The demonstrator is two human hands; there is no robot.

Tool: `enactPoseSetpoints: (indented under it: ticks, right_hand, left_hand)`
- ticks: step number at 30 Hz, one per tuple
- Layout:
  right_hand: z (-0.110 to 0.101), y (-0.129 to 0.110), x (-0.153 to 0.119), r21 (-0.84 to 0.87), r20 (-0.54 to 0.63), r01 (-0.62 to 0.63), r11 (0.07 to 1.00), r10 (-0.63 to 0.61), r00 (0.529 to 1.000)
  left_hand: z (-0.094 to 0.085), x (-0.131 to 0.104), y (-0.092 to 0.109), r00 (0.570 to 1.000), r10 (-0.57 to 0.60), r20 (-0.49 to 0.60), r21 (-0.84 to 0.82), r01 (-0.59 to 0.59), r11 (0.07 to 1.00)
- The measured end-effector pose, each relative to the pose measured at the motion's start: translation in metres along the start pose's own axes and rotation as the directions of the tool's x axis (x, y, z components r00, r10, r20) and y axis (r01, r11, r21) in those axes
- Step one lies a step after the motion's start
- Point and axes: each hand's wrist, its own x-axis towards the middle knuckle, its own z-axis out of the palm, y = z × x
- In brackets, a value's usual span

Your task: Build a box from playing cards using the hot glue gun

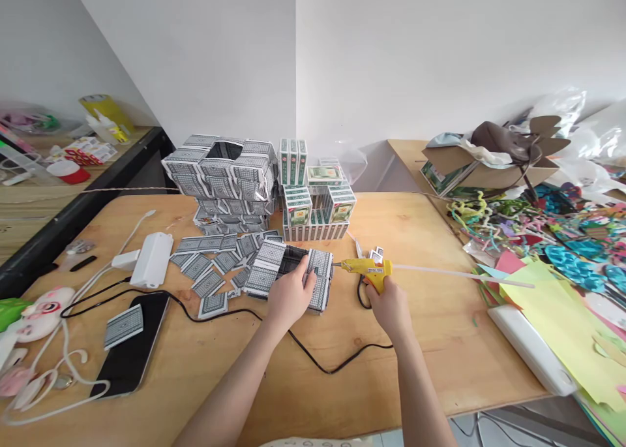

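Observation:
My right hand [390,301] is wrapped round the handle of a yellow glue gun [366,269]. A long clear glue stick [460,275] sticks out of its rear, and its nozzle points left, beside the right edge of a box covered in grey patterned cards [264,267]. My left hand [292,290] grips that box near its dark opening, thumb and fingers on the card-covered right part. Loose patterned cards [208,282] lie just left of the box. Scissors [363,290] rest partly behind the glue gun.
Behind stand a card-covered stack [222,173] and green-and-white card boxes [317,199]. A phone [132,349], a white adapter [152,259] and cables lie left. A black cord [313,359] crosses the front. Coloured paper [562,329] and an open carton [489,166] are right.

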Motion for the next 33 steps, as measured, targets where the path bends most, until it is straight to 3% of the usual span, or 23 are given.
enactPoseSetpoints:
  ticks: [15,33]
  right_hand:
    - [-0.005,-0.013,-0.007,0.078,-0.024,-0.067,0.995,0.069,0.997]
    - [0.003,0.003,-0.002,-0.041,0.004,0.033,0.999,-0.033,0.999]
  left_hand:
    - [0.0,0.0,0.001,1.0,-0.006,-0.008,0.007,0.006,1.0]
    - [-0.001,0.0,0.002,1.0,-0.019,0.017,0.015,0.019,1.0]
